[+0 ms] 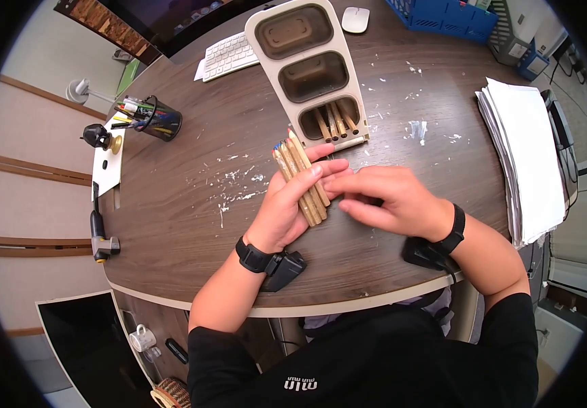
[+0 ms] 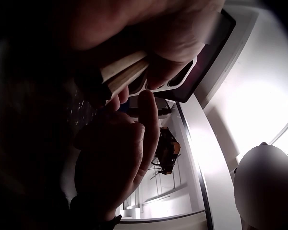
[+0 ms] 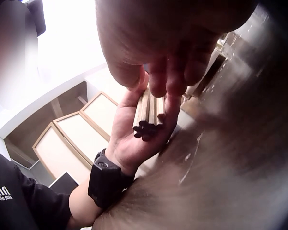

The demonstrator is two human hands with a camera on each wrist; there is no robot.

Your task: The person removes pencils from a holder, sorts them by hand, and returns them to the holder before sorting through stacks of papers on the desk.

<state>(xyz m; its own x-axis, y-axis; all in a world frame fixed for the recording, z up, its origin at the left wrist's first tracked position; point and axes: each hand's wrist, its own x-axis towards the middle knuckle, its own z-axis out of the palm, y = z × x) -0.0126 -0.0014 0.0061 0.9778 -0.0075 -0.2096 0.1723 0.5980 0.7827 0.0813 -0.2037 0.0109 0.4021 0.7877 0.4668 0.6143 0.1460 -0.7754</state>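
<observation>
A bundle of wooden pencils (image 1: 302,178) lies across the palm of the left hand (image 1: 283,204), whose thumb presses over it; their flat ends show in the right wrist view (image 3: 149,117). Beside the bundle is the right hand (image 1: 392,200), fingers bent, its fingertips at the left hand's fingers; whether it touches a pencil is hidden. Just beyond the hands stands a beige organizer (image 1: 284,92) with three compartments. Several more pencils (image 1: 338,122) lean in its nearest compartment. The left wrist view is dark, with two pencils (image 2: 125,74) visible beneath the left hand.
White scraps (image 1: 236,183) are scattered on the brown desk (image 1: 191,224). A mesh pen cup (image 1: 163,121) stands at left, a keyboard (image 1: 229,56) and mouse (image 1: 355,20) at the back. Stacked papers (image 1: 521,160) lie at right, with a blue basket (image 1: 446,20) behind.
</observation>
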